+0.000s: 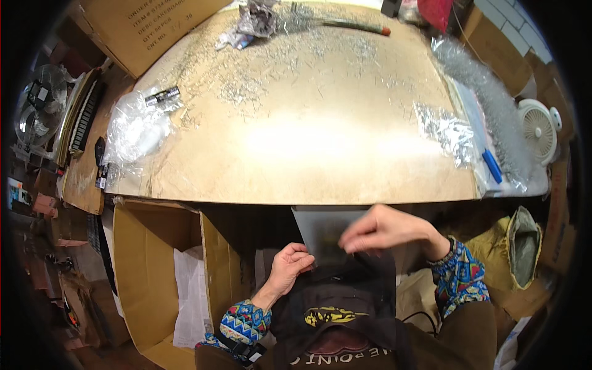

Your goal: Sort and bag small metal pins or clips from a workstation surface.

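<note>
My left hand (pixel 288 269) is raised over my lap with thumb and fingertips pinched together. Anything between those fingertips is too small to make out. To its right and slightly higher is my right hand (pixel 385 229), bent at the wrist, its fingers drawn together and pointing toward the left hand. Its fingertips are a little blurred, and what they may hold cannot be made out. A pale grey, smooth panel or sheet (pixel 317 222) shows behind the hands, below the table's front edge. On the wooden table (pixel 216 166) many small, thin, shiny metal pieces (pixel 243 89) lie scattered.
An open cardboard box (pixel 154 271) stands at my left, holding white paper. Clear plastic bags (pixel 139 132) lie on the table's left. A blue marker (pixel 491 165) and a white fan (pixel 538 132) are at right, above a yellowish sack (pixel 493 253). Crumpled plastic (pixel 256 21) lies at the back.
</note>
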